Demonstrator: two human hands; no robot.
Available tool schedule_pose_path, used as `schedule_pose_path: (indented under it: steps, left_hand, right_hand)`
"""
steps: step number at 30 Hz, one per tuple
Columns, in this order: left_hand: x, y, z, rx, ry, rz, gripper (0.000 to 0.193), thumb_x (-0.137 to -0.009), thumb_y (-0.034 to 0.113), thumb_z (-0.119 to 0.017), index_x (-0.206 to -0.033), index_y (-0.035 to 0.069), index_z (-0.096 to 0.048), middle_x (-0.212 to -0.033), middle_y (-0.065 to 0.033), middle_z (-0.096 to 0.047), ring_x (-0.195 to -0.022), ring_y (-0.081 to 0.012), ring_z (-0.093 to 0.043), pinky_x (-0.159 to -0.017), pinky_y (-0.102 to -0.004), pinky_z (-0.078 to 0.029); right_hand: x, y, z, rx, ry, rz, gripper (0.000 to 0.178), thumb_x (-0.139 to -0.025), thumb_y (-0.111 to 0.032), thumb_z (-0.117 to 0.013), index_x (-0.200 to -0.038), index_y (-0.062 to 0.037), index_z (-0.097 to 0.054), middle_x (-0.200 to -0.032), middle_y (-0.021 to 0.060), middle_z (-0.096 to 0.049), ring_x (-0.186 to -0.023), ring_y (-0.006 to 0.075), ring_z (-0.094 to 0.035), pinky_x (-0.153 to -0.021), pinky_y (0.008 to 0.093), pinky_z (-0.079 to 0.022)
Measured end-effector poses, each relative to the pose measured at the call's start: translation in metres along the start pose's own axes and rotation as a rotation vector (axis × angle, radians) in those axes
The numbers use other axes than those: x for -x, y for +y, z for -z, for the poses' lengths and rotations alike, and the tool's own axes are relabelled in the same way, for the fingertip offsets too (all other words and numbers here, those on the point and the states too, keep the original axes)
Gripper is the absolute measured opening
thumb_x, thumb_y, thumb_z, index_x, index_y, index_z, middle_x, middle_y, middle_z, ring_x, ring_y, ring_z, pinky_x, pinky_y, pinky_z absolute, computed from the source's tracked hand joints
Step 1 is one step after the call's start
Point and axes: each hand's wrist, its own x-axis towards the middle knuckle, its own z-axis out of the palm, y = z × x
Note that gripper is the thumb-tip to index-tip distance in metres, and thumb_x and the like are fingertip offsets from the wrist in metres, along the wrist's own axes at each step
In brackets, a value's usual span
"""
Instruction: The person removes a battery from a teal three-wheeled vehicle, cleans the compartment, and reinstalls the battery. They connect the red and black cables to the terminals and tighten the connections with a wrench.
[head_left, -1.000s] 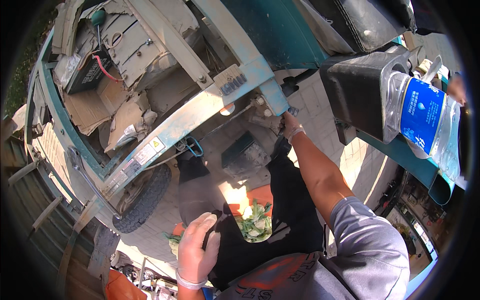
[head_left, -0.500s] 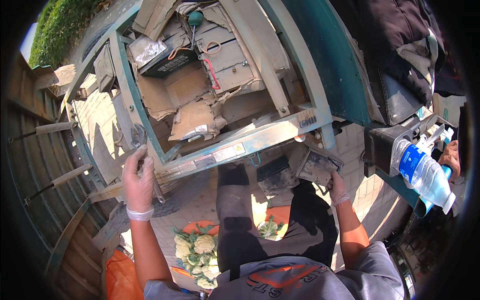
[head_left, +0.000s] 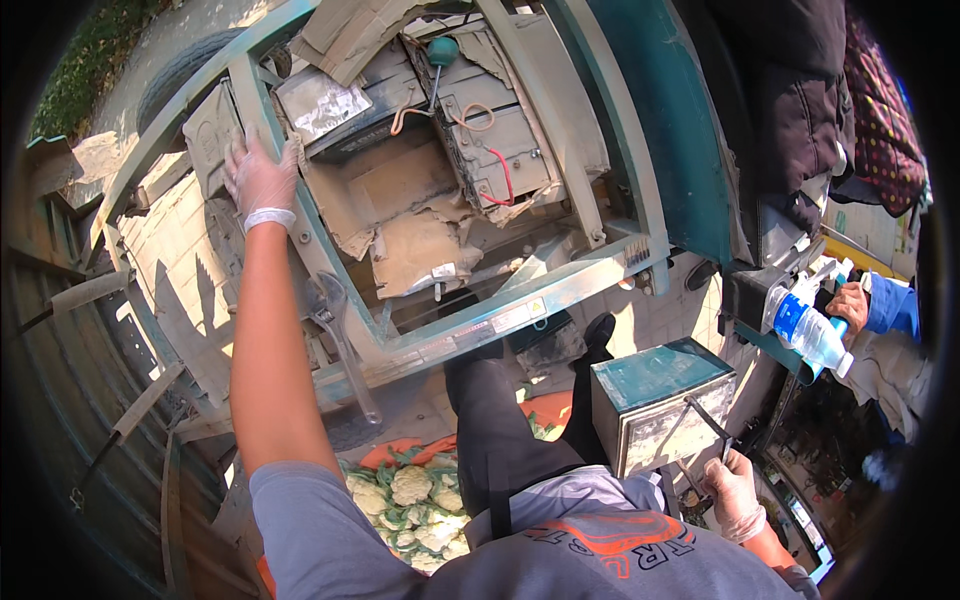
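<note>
In a clear glove, my right hand [head_left: 735,495] is closed round the dark handle of a battery [head_left: 665,410], a dusty box with a teal top. The battery hangs in the air beside my right thigh. My left hand [head_left: 262,178], also gloved, lies with fingers spread on the left upright of the teal metal frame [head_left: 430,345] and the grey plate beside it. Below that hand an adjustable wrench [head_left: 345,350] rests across the frame's corner. Within the frame, grey batteries [head_left: 505,150] with a red wire sit beside an open-topped cardboard-lined space [head_left: 400,185].
Another teal-topped box [head_left: 545,340] is on the paving under the frame. Cauliflowers [head_left: 412,487] lie below near my legs. To the right are a plastic bottle [head_left: 808,330], dark jackets [head_left: 780,100] and another person's hand [head_left: 850,305]. A ribbed truck-bed side [head_left: 70,400] stands at left.
My right hand has raised the battery from low by my legs, bringing it nearer my body. My left hand has moved up from beside the wrench to the frame's upright.
</note>
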Motion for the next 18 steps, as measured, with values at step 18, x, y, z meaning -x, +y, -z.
schedule_pose_path:
  steps: [18]
  left_hand:
    - [-0.054, -0.019, -0.038, -0.059, 0.033, -0.111, 0.061, -0.096, 0.041, -0.047, -0.149, 0.011, -0.038, -0.157, -0.006, -0.034, -0.145, -0.0254, -0.029, -0.118, -0.0557, -0.016]
  right_hand:
    - [0.056, -0.181, -0.258, 0.271, -0.42, 0.079, 0.028, -0.082, -0.011, -0.073, -0.076, -0.0091, -0.046, -0.067, -0.0069, -0.045, -0.061, 0.0014, -0.037, -0.052, 0.0223, -0.033]
